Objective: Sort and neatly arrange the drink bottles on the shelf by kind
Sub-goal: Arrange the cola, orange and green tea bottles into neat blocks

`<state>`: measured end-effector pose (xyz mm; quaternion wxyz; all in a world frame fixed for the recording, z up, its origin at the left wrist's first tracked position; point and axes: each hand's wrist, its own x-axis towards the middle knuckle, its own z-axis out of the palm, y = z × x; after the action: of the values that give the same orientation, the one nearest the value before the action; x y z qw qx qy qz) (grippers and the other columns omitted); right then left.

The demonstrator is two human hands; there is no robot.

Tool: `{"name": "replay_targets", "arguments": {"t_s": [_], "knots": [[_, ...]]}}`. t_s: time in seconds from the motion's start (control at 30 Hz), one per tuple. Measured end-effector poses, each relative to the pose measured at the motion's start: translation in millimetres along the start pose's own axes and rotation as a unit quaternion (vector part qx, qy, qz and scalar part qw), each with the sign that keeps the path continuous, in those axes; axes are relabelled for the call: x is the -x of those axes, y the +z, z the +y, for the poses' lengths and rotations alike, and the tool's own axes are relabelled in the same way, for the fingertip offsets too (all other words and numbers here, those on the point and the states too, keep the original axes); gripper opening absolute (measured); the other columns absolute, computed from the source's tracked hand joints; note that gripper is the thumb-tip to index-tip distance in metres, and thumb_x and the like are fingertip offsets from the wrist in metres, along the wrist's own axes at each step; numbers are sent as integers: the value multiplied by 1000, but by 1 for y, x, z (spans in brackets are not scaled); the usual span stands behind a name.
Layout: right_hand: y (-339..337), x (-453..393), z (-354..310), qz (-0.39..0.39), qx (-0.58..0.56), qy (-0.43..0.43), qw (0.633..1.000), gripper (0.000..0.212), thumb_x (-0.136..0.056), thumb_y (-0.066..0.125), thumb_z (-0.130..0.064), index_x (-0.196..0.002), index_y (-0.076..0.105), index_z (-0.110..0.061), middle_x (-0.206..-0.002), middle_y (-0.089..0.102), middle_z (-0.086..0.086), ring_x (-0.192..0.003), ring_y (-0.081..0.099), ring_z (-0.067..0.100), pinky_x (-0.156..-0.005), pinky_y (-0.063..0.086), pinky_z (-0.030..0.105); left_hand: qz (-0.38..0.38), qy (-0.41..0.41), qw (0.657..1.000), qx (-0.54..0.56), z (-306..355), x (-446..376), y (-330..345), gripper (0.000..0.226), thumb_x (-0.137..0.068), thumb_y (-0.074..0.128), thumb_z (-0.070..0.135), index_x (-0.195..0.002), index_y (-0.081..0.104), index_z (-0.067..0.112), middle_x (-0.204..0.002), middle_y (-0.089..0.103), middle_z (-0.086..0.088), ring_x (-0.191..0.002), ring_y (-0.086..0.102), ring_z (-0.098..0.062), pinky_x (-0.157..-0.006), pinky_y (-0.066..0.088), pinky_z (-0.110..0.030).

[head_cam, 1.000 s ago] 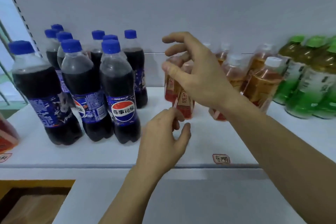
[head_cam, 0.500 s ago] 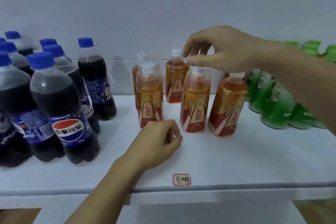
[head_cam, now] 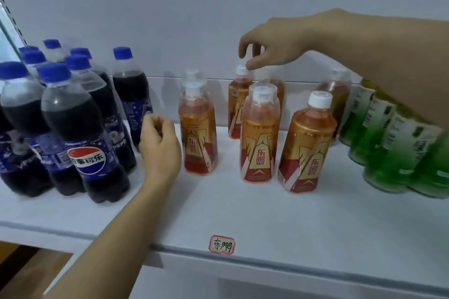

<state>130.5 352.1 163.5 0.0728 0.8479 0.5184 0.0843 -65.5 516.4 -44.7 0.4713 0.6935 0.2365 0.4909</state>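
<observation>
The right hand [head_cam: 267, 48] hangs above the back row of orange drink bottles, its thumb and forefinger curled down at the white cap of the rear bottle [head_cam: 239, 102] — whether they pinch the cap or merely touch it cannot be told. The left hand [head_cam: 159, 148] hovers over the white shelf [head_cam: 243, 213] between the cola bottles [head_cam: 80, 133] and the leftmost orange bottle [head_cam: 198, 128], fingers curled inward on nothing visible; it lies just beside that bottle without clear contact.

The orange bottles occupy the middle of the shelf, upright, in loose rows from near the back wall toward the front edge. Two stand foremost: one [head_cam: 260, 133] at the centre and one [head_cam: 307, 143] just to its right. Each is clear plastic with amber liquid, a white cap and a gold-and-red label with Chinese characters.

The cola bottles — dark liquid, blue caps, blue labels — cluster at the shelf's left end. Green-labelled bottles [head_cam: 393, 143] fill its right end, partly hidden by the right forearm. A small red-bordered handwritten tag [head_cam: 221, 244] sits on the front edge, below the orange group.
</observation>
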Motion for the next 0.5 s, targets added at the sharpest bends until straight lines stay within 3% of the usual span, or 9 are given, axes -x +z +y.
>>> {"name": "replay_targets", "arguments": {"t_s": [0.13, 0.27, 0.4, 0.5], "knots": [[11, -24, 4, -27, -7, -14, 1000, 51, -98, 58, -52, -145, 45, -36, -129, 66, -4, -105, 53, 19, -92, 38, 35, -8, -117, 992, 40, -25, -13, 9, 23, -103, 40, 23, -84, 53, 21, -76, 54, 2, -75, 52, -17, -65, 40, -30], [34, -43, 1, -17, -2, -33, 999, 55, -94, 59, -59, -143, 47, -37, -133, 62, 0, -103, 52, 20, -89, 39, 35, -63, -139, 988, 36, -37, -15, 4, 40, -92, 32, 46, -88, 59, 16, -83, 62, -8, -76, 56, -19, -67, 45, -34], [53, -56, 3, 24, -15, -46, 999, 28, -92, 64, -55, -114, 66, -37, -115, 65, -3, -96, 54, 19, -82, 45, 37, -109, -110, 988, -4, -38, -13, 6, 57, -94, 24, 56, -93, 59, 11, -92, 68, -12, -81, 60, -17, -75, 49, -35], [56, -63, 7, 60, -32, -52, 996, 9, -91, 67, -50, -93, 65, -42, -88, 55, -17, -89, 56, 19, -77, 45, 36, -113, -92, 989, -14, -40, -12, 6, 54, -97, 23, 55, -88, 57, 14, -87, 66, -5, -79, 59, -14, -73, 47, -33]]}}
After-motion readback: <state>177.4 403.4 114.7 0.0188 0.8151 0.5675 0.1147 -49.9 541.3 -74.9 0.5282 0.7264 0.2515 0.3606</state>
